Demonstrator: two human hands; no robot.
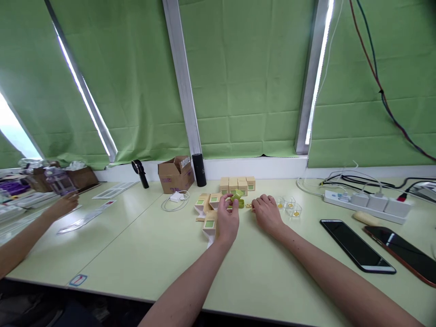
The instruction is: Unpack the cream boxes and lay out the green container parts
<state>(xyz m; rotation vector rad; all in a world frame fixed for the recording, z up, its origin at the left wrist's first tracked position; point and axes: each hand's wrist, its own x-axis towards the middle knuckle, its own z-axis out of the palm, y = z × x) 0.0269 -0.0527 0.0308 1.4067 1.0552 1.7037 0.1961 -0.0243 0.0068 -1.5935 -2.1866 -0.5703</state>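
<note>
"Question first: what's in your hands?"

"With my left grip point(226, 221) I seem to be pinching a green case point(237, 194), mid-frame, low, just right of the open cartons point(210, 224). Its upper part looks tilted."

"And the other?"

"My right grip point(267, 212) curls low over the desk point(259, 272), beside a small tan piece point(248, 206); I can't tell whether it grasps anything."

"How to do it well?"

"I'd pinch lightly, hold the case low and steady, and guard against my right knuckles knocking the clear cups point(294, 210)."
</note>
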